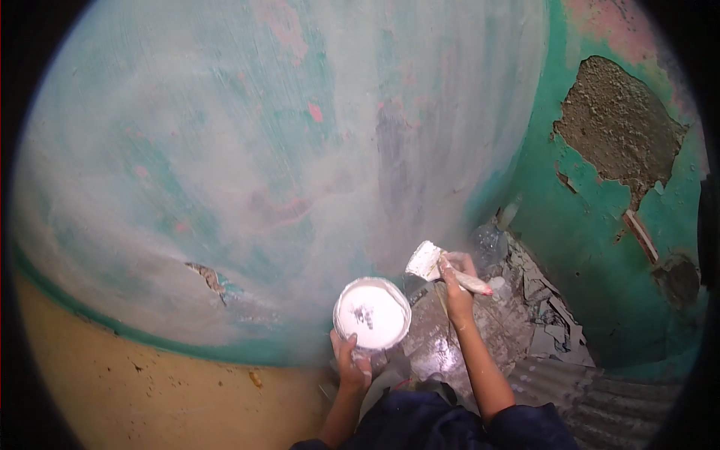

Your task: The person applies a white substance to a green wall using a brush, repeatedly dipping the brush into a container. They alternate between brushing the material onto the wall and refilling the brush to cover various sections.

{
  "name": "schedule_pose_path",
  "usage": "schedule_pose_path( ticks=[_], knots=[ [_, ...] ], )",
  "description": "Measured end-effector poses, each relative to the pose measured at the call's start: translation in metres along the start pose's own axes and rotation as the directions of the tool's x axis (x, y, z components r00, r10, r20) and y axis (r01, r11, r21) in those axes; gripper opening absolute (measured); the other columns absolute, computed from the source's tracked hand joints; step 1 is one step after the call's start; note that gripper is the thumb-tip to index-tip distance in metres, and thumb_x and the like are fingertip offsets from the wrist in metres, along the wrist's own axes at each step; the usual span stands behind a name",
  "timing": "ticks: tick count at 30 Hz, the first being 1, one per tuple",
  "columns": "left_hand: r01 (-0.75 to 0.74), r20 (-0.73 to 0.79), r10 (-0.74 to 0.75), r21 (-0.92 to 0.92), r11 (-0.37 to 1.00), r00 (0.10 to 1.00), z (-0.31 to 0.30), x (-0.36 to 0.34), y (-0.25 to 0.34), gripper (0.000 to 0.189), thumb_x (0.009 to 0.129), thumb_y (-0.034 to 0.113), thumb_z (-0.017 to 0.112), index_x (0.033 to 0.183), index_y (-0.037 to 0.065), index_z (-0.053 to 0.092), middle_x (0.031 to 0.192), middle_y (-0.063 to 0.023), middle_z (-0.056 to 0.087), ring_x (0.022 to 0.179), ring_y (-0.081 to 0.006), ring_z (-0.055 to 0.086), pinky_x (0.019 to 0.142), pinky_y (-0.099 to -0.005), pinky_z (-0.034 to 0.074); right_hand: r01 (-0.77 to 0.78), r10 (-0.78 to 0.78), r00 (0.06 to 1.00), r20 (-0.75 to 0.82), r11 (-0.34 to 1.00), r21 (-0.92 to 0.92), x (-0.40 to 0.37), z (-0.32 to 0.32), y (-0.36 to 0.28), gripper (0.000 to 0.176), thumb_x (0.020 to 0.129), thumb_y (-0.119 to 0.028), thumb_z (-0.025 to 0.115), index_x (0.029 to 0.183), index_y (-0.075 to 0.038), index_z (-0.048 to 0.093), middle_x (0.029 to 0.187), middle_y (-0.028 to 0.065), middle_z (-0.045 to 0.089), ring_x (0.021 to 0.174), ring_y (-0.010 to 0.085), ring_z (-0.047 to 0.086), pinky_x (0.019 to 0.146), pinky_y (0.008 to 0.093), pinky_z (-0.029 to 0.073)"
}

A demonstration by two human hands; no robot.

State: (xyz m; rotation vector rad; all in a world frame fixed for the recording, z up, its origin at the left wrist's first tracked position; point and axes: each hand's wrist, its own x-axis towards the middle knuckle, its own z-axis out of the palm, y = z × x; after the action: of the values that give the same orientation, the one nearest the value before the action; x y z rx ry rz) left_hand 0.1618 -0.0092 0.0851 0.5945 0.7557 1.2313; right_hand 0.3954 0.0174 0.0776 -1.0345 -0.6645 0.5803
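Observation:
My left hand (352,361) holds a round tub (337,330) by its near side, the thumb over the rim. White paint (382,311) fills the tub, with a dark patch in the middle of its surface. To the right, my right hand (458,285) is closed around a wide brush (424,261). White paint coats the brush head, which points up and left, a little above and right of the tub and apart from it. The brush's pale handle, with a red end, sticks out to the right of the hand.
A wall (300,180) with streaky whitish paint over green stands in front. The green wall (615,300) at right has a bare rough patch (619,124). Broken pieces (559,330) and a corrugated sheet (600,397) lie low at right, near clear plastic (491,244).

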Motion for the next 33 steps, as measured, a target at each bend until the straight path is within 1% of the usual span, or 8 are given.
schedule_pose_path(
  ticks=[9,14,18,20,25,29,31,33],
  knots=[
    [-0.022,0.179,0.034,-0.067,0.997,0.983,0.038,-0.012,-0.001,0.056,0.085,0.005,0.053,0.137,0.002,0.033,0.134,-0.0174,0.046,0.126,-0.0267,0.048,0.107,-0.0447,0.041,-0.03,0.055,0.991,0.12,0.979,-0.202,-0.051,-0.01,-0.08,0.028,0.087,0.003,0.063,0.113,-0.002,0.054,0.099,0.003,0.059,0.083,0.0071,0.054,0.073,0.0227,0.047],
    [0.003,0.26,0.013,-0.063,0.998,0.966,0.039,-0.004,-0.008,0.058,0.084,0.003,0.054,0.137,0.001,0.032,0.133,-0.0168,0.047,0.126,-0.0249,0.047,0.109,-0.041,0.037,0.097,-0.05,0.992,0.114,0.881,-0.462,-0.053,0.003,-0.089,0.035,0.077,-0.002,0.069,0.112,-0.002,0.066,0.084,0.0061,0.066,0.075,0.0095,0.063,0.068,0.0253,0.05],
    [-0.01,0.305,0.018,-0.028,1.0,0.952,0.049,0.009,-0.008,0.06,0.084,0.0,0.056,0.139,0.0,0.031,0.133,-0.0162,0.047,0.127,-0.0239,0.046,0.111,-0.04,0.034,0.14,-0.079,0.989,0.124,0.765,-0.628,-0.04,0.008,-0.104,0.034,0.078,-0.003,0.069,0.112,-0.002,0.066,0.09,0.0096,0.07,0.079,0.0136,0.067,0.072,0.0276,0.052],
    [0.003,0.314,0.008,-0.036,0.999,0.95,0.055,0.018,-0.001,0.061,0.085,-0.001,0.057,0.139,0.0,0.031,0.133,-0.0164,0.047,0.128,-0.0233,0.045,0.111,-0.0394,0.034,0.221,-0.227,0.971,0.079,0.71,-0.669,-0.034,0.007,-0.11,0.031,0.079,-0.004,0.071,0.109,0.0,0.067,0.096,0.0123,0.072,0.082,0.0169,0.069,0.074,0.0295,0.053],
    [0.03,0.347,-0.028,-0.001,1.0,0.937,0.069,0.048,0.008,0.062,0.087,-0.003,0.062,0.14,0.0,0.03,0.134,-0.0164,0.047,0.127,-0.0212,0.045,0.11,-0.0371,0.035,0.176,-0.242,0.97,-0.006,0.722,-0.669,0.005,-0.011,-0.114,0.027,0.081,-0.006,0.072,0.107,0.002,0.067,0.096,0.0123,0.072,0.083,0.0162,0.069,0.074,0.029,0.054],
    [0.01,0.399,-0.034,0.062,0.998,0.916,0.064,0.067,0.024,0.063,0.087,-0.001,0.067,0.139,-0.001,0.03,0.131,-0.0147,0.05,0.122,-0.0193,0.05,0.107,-0.0359,0.039,0.14,-0.141,0.989,0.054,0.726,-0.673,0.03,-0.002,-0.117,0.025,0.082,-0.007,0.075,0.105,0.001,0.07,0.095,0.0104,0.073,0.08,0.0144,0.068,0.072,0.0289,0.053],
    [-0.005,0.423,-0.038,0.1,0.995,0.905,0.065,0.079,0.029,0.064,0.087,0.0,0.068,0.139,-0.001,0.031,0.13,-0.0142,0.051,0.12,-0.0189,0.052,0.105,-0.0357,0.041,0.326,-0.206,0.945,0.254,0.532,-0.781,0.043,0.007,-0.118,0.026,0.081,-0.01,0.077,0.104,-0.001,0.071,0.096,0.0097,0.073,0.077,0.0166,0.067,0.069,0.0294,0.052],
    [0.031,0.484,-0.108,0.165,0.986,0.869,0.065,0.087,0.035,0.068,0.087,-0.001,0.067,0.143,0.0,0.029,0.134,-0.0143,0.048,0.128,-0.0213,0.047,0.111,-0.0382,0.035,0.393,-0.255,0.918,0.304,0.48,-0.784,0.05,0.016,-0.109,0.029,0.078,-0.012,0.08,0.104,-0.003,0.072,0.091,0.0098,0.072,0.073,0.0212,0.066,0.066,0.0317,0.051]
  ],
)
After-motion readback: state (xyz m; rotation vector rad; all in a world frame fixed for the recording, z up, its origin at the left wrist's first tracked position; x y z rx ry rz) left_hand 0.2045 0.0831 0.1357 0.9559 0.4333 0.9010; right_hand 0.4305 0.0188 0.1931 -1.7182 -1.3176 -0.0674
